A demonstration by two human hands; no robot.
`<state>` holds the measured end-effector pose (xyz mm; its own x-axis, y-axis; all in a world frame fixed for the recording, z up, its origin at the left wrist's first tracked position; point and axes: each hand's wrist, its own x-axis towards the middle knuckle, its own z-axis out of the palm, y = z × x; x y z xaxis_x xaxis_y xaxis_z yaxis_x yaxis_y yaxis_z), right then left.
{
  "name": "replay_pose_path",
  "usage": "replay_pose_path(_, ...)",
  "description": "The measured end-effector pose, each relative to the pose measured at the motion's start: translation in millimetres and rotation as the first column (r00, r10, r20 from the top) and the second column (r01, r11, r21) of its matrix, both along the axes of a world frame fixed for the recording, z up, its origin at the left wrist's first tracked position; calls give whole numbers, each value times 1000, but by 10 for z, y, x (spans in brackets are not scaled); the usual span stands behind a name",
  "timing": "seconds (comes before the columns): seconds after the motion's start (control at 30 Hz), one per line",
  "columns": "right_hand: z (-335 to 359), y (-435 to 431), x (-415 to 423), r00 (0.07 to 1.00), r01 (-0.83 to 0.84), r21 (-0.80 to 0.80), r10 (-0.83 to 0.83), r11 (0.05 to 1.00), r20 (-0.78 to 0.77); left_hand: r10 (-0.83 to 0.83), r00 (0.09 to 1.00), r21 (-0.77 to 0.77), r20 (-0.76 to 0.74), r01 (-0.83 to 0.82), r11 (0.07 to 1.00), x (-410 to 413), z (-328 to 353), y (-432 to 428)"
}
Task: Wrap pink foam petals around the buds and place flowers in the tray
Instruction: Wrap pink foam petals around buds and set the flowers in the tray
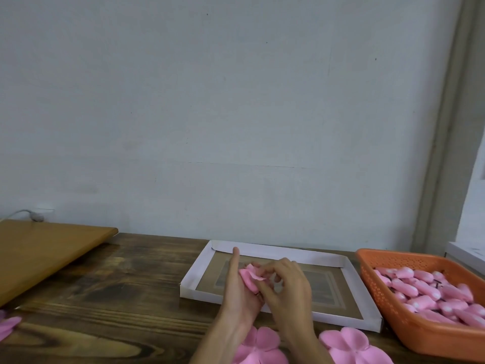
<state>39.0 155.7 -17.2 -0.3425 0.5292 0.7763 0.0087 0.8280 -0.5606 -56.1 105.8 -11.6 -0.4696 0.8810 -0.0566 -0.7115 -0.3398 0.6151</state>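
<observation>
Over the near part of a shallow white cardboard tray (349,264), both hands work one pink foam flower (250,278). My left hand (240,290) holds it from the left, forefinger pointing straight up toward the tray's far wall. My right hand (286,285) curls its fingers onto the petals from the right. The bud inside the petals is hidden. Flat pink petal cut-outs (353,344) lie on the table below my wrists, with another pile (259,346) between my forearms. An orange mesh basket (409,329) at the right holds several pink buds (425,292).
A dark wooden table (105,298) carries everything. A lighter wooden board (39,256) slopes up at the left. More pink petals (9,325) show at the left edge. A pale wall stands close behind the tray, and a white box corner (467,256) lies beyond the basket.
</observation>
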Motion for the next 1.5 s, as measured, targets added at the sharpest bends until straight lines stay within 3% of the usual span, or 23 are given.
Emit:
replay_pose_path(0.2,17,3,-5,994,103,27,-104,994,41,45,953,-8,-301,-49,999,23,-118,-6)
replay_pose_path(0.3,23,-17,-14,988,127,138,-138,982,71,64,934,1,-352,-68,998,25,-133,-33)
replay_pose_path(0.4,20,-11,-3,991,79,143,-94,986,96,74,966,12,-249,-73,997,36,-102,-30)
replay_pose_path(0.5,66,66,104,989,-98,3,97,995,109,70,976,-8,-204,-73,997,20,-96,-30)
replay_pose_path(0.63,154,217,336,943,-295,-194,318,935,101,70,996,-29,-59,-72,997,-87,-74,-74)
replay_pose_path(0.7,175,212,379,933,-286,-168,314,943,174,63,998,-35,-19,-64,997,-121,-79,-75)
replay_pose_path(0.83,172,97,295,949,-169,-79,184,982,255,8,984,-28,-176,-13,1000,-123,-145,-40)
replay_pose_path(0.97,144,-10,222,954,-96,-55,108,994,279,50,995,-61,-84,-55,997,-91,-152,37)
replay_pose_path(1.13,174,-37,222,956,-227,-123,245,966,162,53,996,-18,70,-52,999,-68,-110,36)
replay_pose_path(1.33,194,50,262,901,-334,-171,368,927,232,53,997,4,54,-53,999,-51,-103,19)
replay_pose_path(1.5,157,34,222,908,-321,-135,345,937,239,66,996,20,65,-67,998,-19,-107,25)
